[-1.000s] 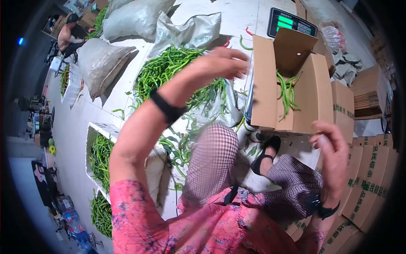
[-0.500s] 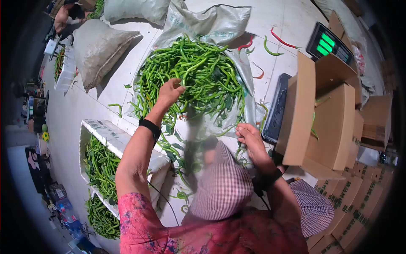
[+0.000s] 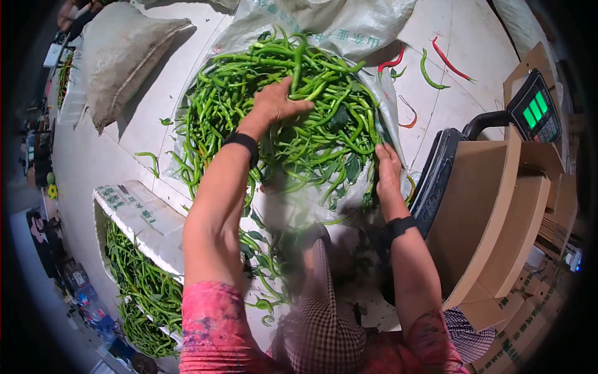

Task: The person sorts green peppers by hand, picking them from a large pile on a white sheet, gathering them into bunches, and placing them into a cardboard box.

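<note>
A big heap of long green chili peppers [image 3: 218,93] lies on an opened white woven sack [image 3: 349,25]. My left hand [image 3: 274,107] is in the middle of the heap, its thumb stretched away from the fingers. One green pepper [image 3: 298,59] sticks up between the fingertips and thumb, but no firm grip on it shows. At the heap's right edge my right hand [image 3: 387,169] rests against the peppers and sack, fingers stretched out and partly turned from view. Leafy stems and loose peppers [image 3: 265,262] trail below the heap.
To the left, a foam box [image 3: 140,209] holds more green peppers, beneath a stuffed sack [image 3: 124,59]. On the right stand a scale with a lit display [image 3: 536,109] and an open cardboard box [image 3: 476,206]. Red peppers [image 3: 450,59] lie on the floor, upper right.
My right hand has moved up from the sack's front to the heap's right edge, its pinched fingers now straightened. My left hand has reached farther into the heap and spread. The view has shifted.
</note>
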The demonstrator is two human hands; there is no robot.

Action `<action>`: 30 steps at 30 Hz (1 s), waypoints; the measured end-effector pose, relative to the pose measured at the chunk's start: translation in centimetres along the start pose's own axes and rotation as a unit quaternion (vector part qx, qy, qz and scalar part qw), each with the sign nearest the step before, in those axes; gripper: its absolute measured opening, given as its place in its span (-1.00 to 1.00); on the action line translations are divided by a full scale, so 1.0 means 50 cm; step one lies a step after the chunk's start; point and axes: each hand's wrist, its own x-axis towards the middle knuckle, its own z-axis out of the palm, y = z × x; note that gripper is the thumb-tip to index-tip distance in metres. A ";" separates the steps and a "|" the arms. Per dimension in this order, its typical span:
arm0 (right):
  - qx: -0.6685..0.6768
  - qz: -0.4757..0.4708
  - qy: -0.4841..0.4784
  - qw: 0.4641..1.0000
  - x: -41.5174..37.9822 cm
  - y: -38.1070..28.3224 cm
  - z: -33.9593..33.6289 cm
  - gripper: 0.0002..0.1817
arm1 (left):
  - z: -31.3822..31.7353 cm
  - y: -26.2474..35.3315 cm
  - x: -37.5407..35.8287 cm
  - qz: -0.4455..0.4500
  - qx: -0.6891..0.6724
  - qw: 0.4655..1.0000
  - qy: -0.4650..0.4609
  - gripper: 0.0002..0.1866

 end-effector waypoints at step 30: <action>0.208 0.091 -0.361 0.904 -0.174 -0.240 0.069 -0.30 | -0.164 0.150 -0.288 0.048 -0.319 0.939 -0.123 -0.17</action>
